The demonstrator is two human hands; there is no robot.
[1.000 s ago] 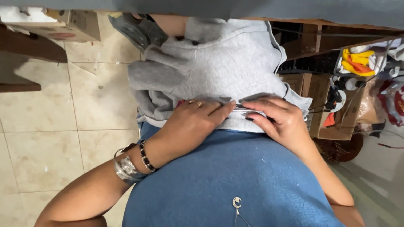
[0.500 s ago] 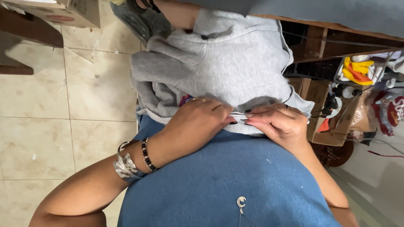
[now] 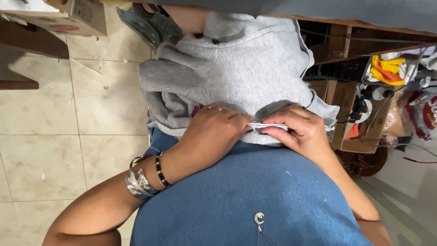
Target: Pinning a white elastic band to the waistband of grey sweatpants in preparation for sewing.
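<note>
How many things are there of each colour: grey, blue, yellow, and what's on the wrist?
Grey: 1, the grey garment, its edge pinched by the left hand and the right hand.
Blue: 1, the blue cloth.
Yellow: 1, the yellow gloves.
Wrist: 2, a silver bangle and a black bead bracelet.
Total: 5.

Beige tiled floor (image 3: 54, 136) at left, a wooden table edge (image 3: 364, 27) above, cluttered cardboard boxes (image 3: 350, 105) at right.
</note>
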